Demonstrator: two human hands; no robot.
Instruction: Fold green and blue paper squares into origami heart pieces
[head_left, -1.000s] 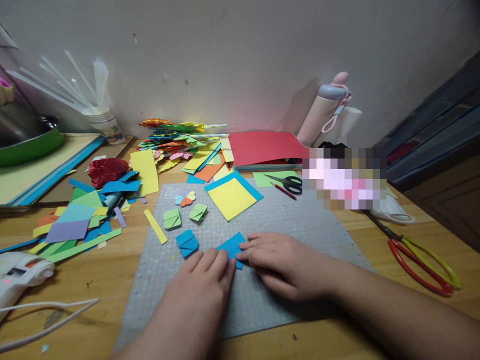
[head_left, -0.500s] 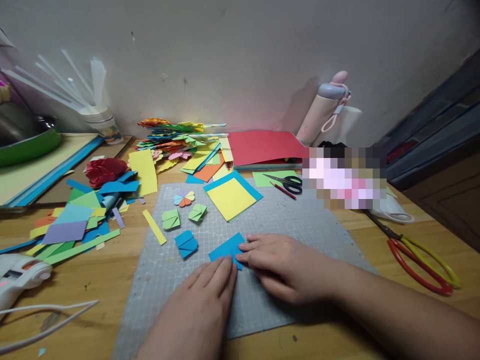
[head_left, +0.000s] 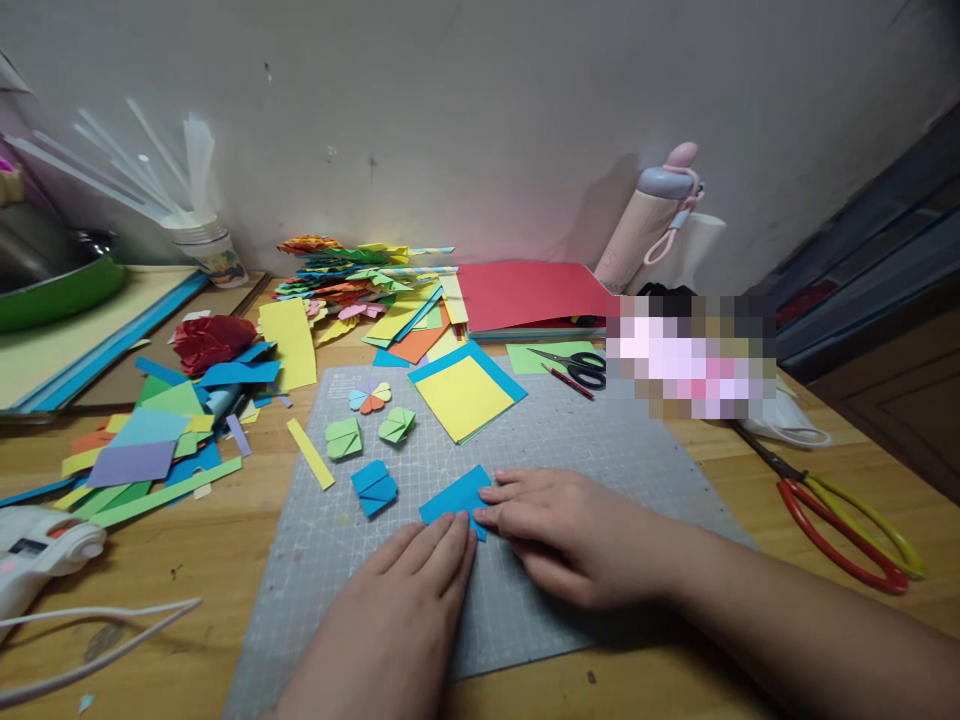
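Observation:
A folded blue paper (head_left: 459,496) lies on the grey cutting mat (head_left: 600,440). My left hand (head_left: 405,590) presses on its lower edge with fingers together and nearly flat. The fingertips of my right hand (head_left: 570,535) rest on its right end; the fingers are slightly bent and a little apart. Left of the paper are a folded blue piece (head_left: 373,488), two folded green pieces (head_left: 343,438) and a small multicoloured paper flower (head_left: 370,395). Behind it lies a stack of yellow and blue squares (head_left: 465,398).
Black scissors (head_left: 581,368) and a pencil (head_left: 568,381) lie at the mat's back; red-and-yellow-handled scissors (head_left: 844,530) at right. Paper scraps (head_left: 135,465) and a white glue gun (head_left: 45,550) are at left. A red sheet (head_left: 532,295) and a bottle (head_left: 645,225) stand behind.

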